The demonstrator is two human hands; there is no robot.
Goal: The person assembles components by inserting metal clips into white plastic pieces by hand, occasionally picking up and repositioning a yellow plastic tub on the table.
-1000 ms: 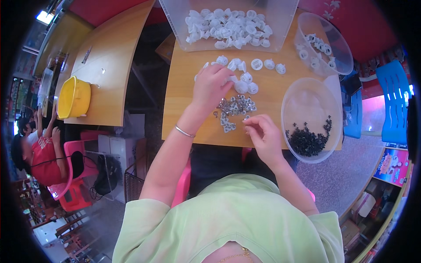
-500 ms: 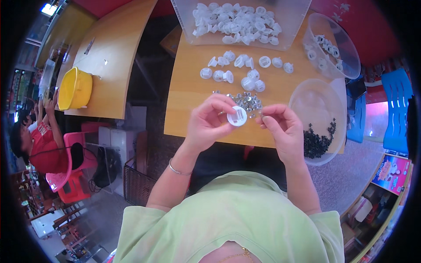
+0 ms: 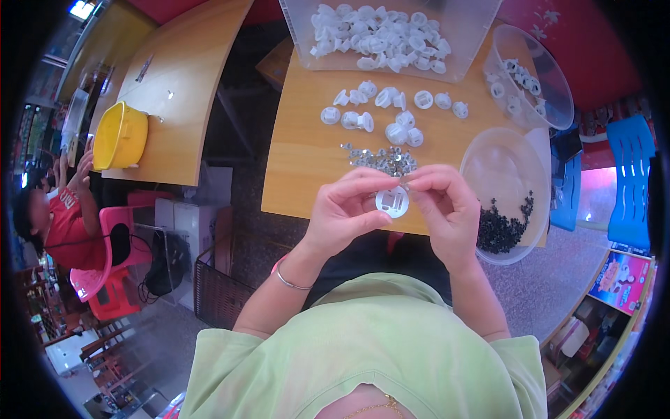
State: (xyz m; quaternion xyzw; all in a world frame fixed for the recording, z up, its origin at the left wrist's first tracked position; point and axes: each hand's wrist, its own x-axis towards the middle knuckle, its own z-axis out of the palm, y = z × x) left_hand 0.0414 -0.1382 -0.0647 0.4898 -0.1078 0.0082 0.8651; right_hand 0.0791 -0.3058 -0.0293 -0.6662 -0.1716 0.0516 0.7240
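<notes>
"Where's the white round part point(image 3: 392, 204)?"
"Over the tabletop point(image 3: 300, 171), by its near edge, in the closed grip of the left hand point(image 3: 340, 209)."
"How will it handle?"
"Probably light, stiff, slightly slick; take it by the rim."
"And the right hand point(image 3: 450, 216)?"
"Bunched at the part's upper rim; whether that grip holds anything, I can't tell. Fingers hide the part's back."
</notes>
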